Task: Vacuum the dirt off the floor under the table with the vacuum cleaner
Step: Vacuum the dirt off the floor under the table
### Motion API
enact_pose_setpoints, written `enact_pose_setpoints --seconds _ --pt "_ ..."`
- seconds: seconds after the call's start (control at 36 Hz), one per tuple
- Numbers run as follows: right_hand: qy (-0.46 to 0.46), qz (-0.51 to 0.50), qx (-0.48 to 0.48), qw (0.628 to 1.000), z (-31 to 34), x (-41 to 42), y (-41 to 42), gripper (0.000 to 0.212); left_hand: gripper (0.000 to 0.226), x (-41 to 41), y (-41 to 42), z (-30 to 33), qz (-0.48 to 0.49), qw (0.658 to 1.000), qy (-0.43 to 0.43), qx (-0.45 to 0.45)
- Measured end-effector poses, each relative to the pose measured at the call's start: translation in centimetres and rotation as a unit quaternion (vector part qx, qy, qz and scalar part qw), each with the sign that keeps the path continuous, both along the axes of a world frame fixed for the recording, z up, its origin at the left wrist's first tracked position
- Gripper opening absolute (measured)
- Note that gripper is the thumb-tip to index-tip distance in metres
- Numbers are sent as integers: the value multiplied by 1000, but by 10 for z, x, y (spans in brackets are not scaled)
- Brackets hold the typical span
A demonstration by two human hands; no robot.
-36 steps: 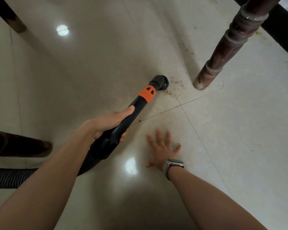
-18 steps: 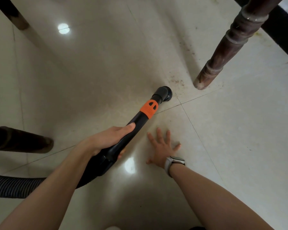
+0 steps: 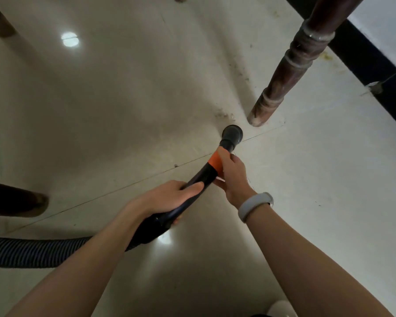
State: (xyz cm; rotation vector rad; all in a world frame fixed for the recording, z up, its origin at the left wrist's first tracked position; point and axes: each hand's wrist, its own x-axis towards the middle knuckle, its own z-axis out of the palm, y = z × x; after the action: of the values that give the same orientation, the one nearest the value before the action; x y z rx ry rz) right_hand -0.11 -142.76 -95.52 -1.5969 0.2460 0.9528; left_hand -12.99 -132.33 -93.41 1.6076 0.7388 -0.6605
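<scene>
Lifted off the glossy tile floor, right hand is now gripping the orange collar with curled fingers; left hand is wrapping the smooth black vacuum wand, round nozzle at frame centre.

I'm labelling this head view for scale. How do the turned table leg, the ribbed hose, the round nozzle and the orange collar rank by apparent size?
1. turned table leg
2. ribbed hose, cut off at the frame edge and nearer the camera, so unsure against the leg
3. round nozzle
4. orange collar, partly covered by the right hand, so close to the nozzle
</scene>
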Motion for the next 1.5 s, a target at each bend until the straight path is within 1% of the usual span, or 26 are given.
enact_pose_setpoints --seconds 0.06,0.11,0.17,0.25,0.39,0.5,0.61,0.72,0.78,0.83,0.89,0.97,1.03,1.14,1.19,1.28,1.36,1.44,1.5 --pt "22 -8 -19 1000 -1 4 4 33 56 0 -8 -5 -22 1000 -5 14" --pt "25 -22 -47 998 -6 5 5 30 57 0 -18 -9 -40 998 -16 49" --pt "8 -34 -69 997 -12 5 5 24 55 0 -28 -12 -49 994 -24 96" --pt "-27 -38 -87 995 -16 7 9 23 47 -3 -33 -15 -45 993 -33 105" --pt "-31 -26 -82 996 -16 29 22 22 44 -17 -14 -22 -72 986 -31 144" --pt "-50 23 -90 994 -15 44 43 26 41 -25 -6 -21 -14 987 -46 152" --pt "-66 83 -87 991 -7 41 69 37 41 -29 -4 -20 32 986 -55 156" --pt "-50 112 -60 991 -6 23 87 36 34 -46 -1 -24 100 980 -66 160" --pt "-38 110 -52 992 -10 14 87 34 33 -53 1 -28 110 978 -66 162" --pt "-26 86 -49 995 -13 10 82 35 32 -55 5 -31 96 979 -62 171" --pt "-19 41 -51 998 -15 12 71 38 32 -50 7 -30 74 979 -61 180" --pt "-1 -10 -49 999 -12 15 51 33 33 -34 4 -26 35 977 -63 203" --pt "13 -21 -42 999 -9 14 39 32 36 -24 0 -24 25 976 -65 206" --pt "55 -25 21 998 -8 3 31 31 47 -14 -5 -22 47 981 -71 175" --pt "47 -43 6 998 -6 -1 31 26 49 -13 -8 -23 38 982 -68 173" --pt "21 -75 -39 996 -5 2 32 19 42 -17 -9 -23 22 982 -72 172" --pt "-9 -77 -66 995 -5 15 38 24 38 -24 -4 -22 -8 983 -66 170" --pt "-23 -58 -72 995 -2 32 45 28 47 -31 2 -22 -37 977 -48 206" --pt "-32 -28 -71 997 0 39 52 33 51 -34 3 -23 -40 974 -43 219"
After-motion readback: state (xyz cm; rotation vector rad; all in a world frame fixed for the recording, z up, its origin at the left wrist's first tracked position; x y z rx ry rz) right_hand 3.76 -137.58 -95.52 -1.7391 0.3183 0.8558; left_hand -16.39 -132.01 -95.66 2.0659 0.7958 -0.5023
